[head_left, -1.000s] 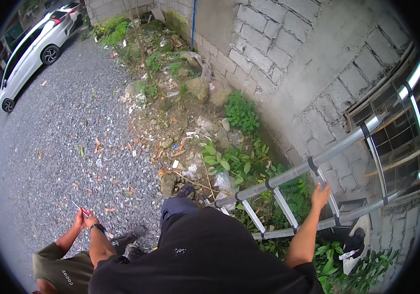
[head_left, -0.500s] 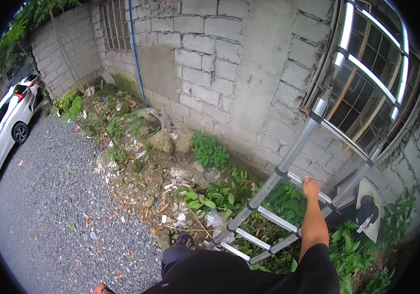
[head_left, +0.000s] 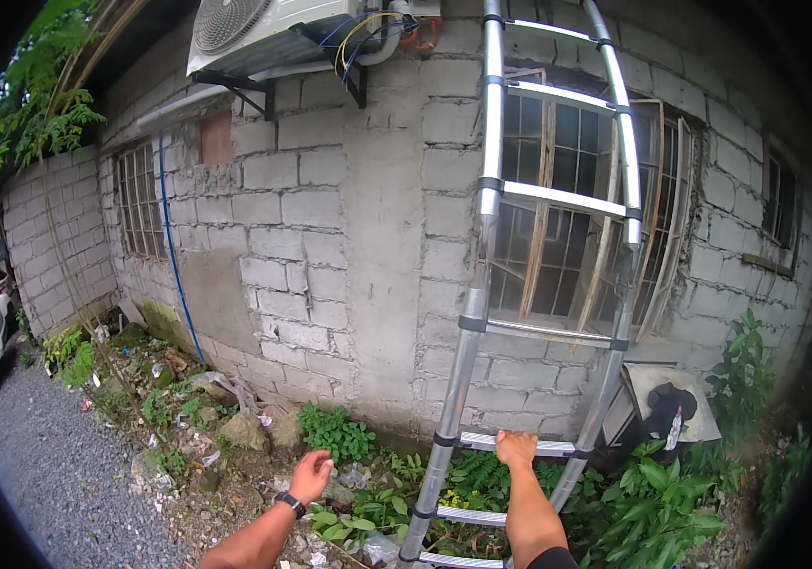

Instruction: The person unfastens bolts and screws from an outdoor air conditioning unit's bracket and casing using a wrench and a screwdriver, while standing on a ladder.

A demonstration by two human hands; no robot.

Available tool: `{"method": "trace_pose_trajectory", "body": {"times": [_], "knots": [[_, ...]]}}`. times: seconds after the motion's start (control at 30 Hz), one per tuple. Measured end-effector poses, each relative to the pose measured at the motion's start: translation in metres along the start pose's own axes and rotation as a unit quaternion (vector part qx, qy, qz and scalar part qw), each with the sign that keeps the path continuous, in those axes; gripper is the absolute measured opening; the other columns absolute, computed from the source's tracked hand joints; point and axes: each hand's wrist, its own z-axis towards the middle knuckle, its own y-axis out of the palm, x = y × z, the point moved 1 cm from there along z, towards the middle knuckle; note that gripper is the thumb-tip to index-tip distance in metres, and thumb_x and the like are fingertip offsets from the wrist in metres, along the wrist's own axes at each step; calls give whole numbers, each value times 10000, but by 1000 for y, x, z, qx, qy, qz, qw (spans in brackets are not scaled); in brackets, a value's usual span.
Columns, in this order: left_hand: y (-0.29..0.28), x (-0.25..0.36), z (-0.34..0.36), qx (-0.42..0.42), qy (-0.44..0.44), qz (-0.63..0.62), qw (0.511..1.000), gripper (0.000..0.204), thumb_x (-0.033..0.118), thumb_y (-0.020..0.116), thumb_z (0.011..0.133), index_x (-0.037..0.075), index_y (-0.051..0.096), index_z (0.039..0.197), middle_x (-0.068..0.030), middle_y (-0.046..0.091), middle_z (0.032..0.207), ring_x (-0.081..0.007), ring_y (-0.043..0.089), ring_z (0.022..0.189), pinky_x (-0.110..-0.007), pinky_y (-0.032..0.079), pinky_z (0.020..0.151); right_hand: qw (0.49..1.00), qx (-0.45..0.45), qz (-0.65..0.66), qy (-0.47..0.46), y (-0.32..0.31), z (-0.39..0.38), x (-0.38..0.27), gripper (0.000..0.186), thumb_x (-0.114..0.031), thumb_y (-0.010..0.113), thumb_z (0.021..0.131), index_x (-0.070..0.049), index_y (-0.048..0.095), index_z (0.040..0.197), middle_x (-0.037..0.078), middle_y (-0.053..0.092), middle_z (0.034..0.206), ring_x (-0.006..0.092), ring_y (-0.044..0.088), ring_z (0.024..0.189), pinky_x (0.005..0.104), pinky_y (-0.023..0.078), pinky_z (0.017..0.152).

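Standing in the right half of the frame, a silver ladder (head_left: pixel 562 196) is seen raised before a barred window (head_left: pixel 562 261) and a grey block wall (head_left: pixel 382 284); one of its lower rungs (head_left: pixel 555 449) is gripped by the right hand (head_left: pixel 517 449), with the fingers closed over it; the left hand (head_left: pixel 311 477), at the lower middle, is held clear of the ladder, half open, with nothing seen in it; the raising appears to be largely done, since the rails are carried past the top edge; left undone is a second grip, and no foot is seen on a rung; how the top is rested, or the base set, cannot be told.
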Motion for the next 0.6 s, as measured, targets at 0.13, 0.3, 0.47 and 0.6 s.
{"method": "trace_pose_trajectory", "body": {"times": [0.13,0.3,0.47,0.6], "knots": [[68,186,153,-5,210,-47,977,542,358,613,1008,-3,508,1399,-201,570,1395,-317,581,1283,-405,474,1062,1000,-1,28,-13,-18,-29,-16,599,-432,261,1057,-89,717,1241,118,673,1322,312,544,1314,540,310,1148],[99,335,235,23,231,-48,972,892,609,533,987,-30,282,1557,-274,377,1564,-367,405,1447,-430,352,1171,997,65,5,-38,-29,-72,-22,551,-417,307,1052,-84,744,1095,134,732,1119,324,630,1120,529,386,1025],[111,372,228,-107,185,-193,958,873,670,507,976,15,335,1528,-284,562,1386,-350,548,1303,-403,430,1077,986,160,1,-39,-40,-117,-19,508,-407,382,1025,-80,765,961,129,748,993,331,655,992,515,395,945],[95,355,219,-23,255,-169,952,842,675,480,989,-10,347,1458,-211,653,1104,-322,634,1057,-418,479,950,988,142,13,-53,-30,-133,-33,501,-433,382,1024,-117,769,990,104,742,1022,305,639,1051,513,373,1011]]}}
